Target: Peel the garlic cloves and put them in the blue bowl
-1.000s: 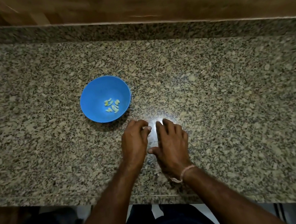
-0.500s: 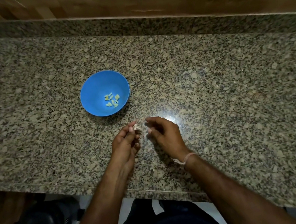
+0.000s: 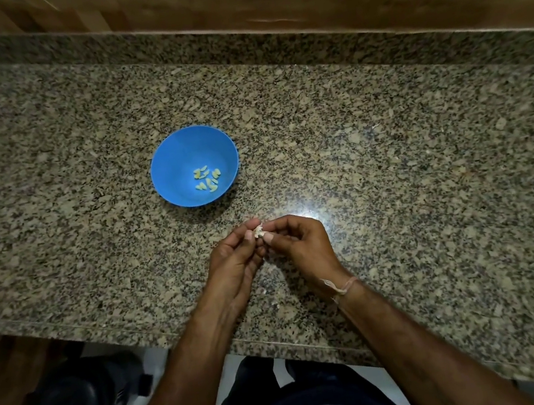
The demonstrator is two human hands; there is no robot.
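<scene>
Both arms reach in from below, and the left hand and right hand meet fingertip to fingertip, curled in, pinching one little garlic clove between them.

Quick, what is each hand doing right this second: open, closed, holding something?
Left hand: closed, pinching a garlic clove at its fingertips.
Right hand: closed, pinching the same garlic clove from the other side.
</scene>
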